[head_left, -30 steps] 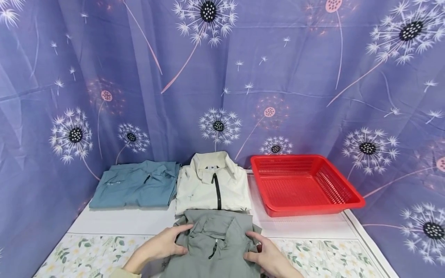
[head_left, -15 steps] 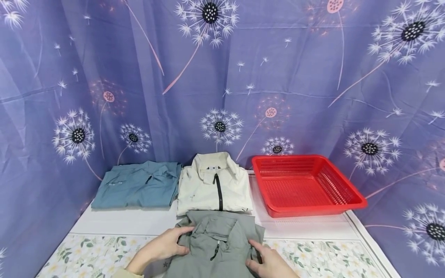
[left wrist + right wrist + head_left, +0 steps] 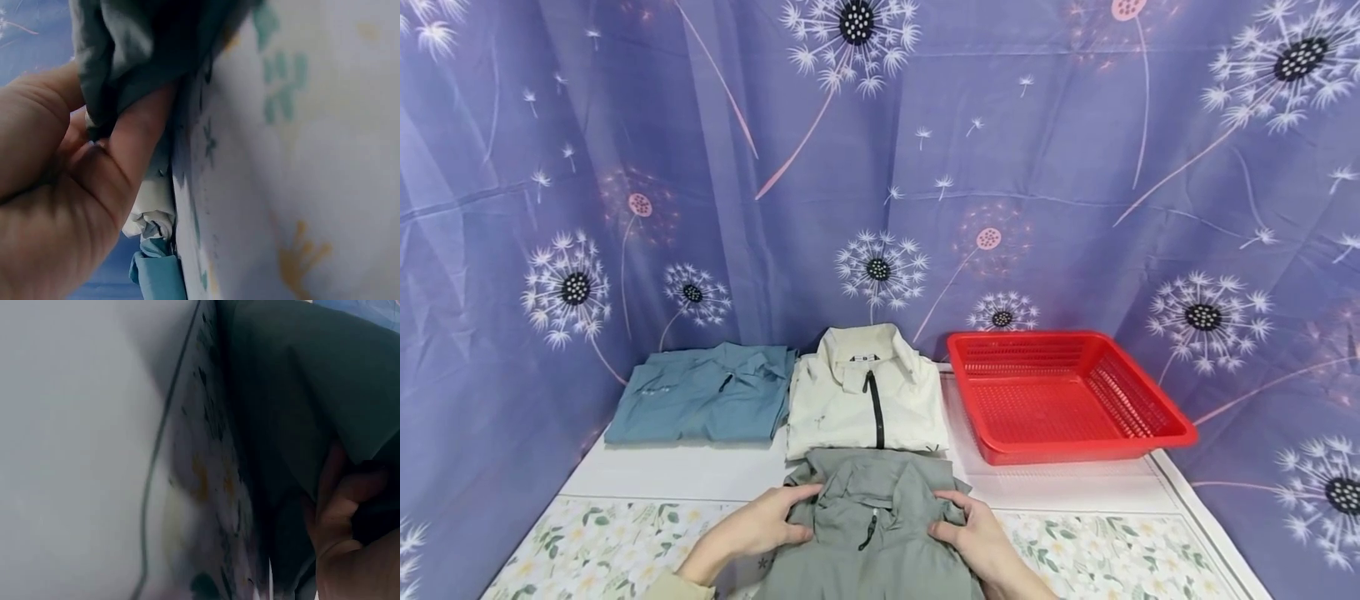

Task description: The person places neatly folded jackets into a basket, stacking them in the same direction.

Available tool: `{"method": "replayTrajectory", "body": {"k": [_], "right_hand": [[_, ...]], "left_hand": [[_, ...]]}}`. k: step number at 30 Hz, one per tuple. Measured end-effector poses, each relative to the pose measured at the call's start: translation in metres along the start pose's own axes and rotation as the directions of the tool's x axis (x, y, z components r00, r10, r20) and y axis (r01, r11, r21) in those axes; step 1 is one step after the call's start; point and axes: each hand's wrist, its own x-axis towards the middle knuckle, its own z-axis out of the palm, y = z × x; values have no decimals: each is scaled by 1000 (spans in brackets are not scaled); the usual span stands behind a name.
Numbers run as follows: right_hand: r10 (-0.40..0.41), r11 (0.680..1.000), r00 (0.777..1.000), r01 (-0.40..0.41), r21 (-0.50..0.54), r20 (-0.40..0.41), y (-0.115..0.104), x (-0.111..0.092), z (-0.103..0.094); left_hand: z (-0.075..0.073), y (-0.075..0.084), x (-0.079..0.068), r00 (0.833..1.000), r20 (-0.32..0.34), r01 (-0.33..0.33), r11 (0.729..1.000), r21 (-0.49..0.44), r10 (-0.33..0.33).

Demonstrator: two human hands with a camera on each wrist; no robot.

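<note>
A grey half-zip shirt point(image 3: 865, 567), its collar toward the back and a short black zip pull at its neck, lies at the front middle in the head view. My left hand point(image 3: 771, 525) grips its left edge by the collar, thumb on top. In the left wrist view, a fold of the grey cloth point(image 3: 115, 62) sits between thumb and fingers. On the opposite edge my right hand point(image 3: 977, 537) holds the shirt with thumb and fingers. The right wrist view is dark; fingers point(image 3: 334, 506) show against the grey cloth there. The shirt's lower part is out of frame.
Right behind the grey shirt lies a folded white shirt point(image 3: 827, 412) with a black zip. A folded blue shirt point(image 3: 692, 400) is to its left. At the back right stands a red plastic basket point(image 3: 1067, 454). A flower-print cover point(image 3: 610, 542) lies on the table; a purple curtain point(image 3: 805, 250) hangs behind.
My right hand slid slightly toward me along the shirt's right edge, then back up near the collar. The left hand keeps its place. The head view has shifted a little.
</note>
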Motion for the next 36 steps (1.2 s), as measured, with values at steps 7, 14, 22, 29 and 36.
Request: {"method": "replayTrajectory", "body": {"k": [7,14,22,29,36], "right_hand": [[-86,993,996,83,-88,-26,-5,-1,-6],[-133,990,989,130,-49,-66,-13,-5,-10],[-162,985,983,156,-79,-83,-30,-14,-20],[-234,954,965,205,-221,-116,-48,-10,-32],[-338,910,936,299,-286,-96,-83,-7,-46]], "left_hand": [[-2,5,-1,998,-25,-58,997,48,60],[-7,14,0,997,-32,-63,998,17,64],[-9,22,-3,992,-68,-109,994,11,110],[-19,36,2,984,-111,-139,990,19,140],[-34,51,12,974,-161,-159,987,23,161]]}}
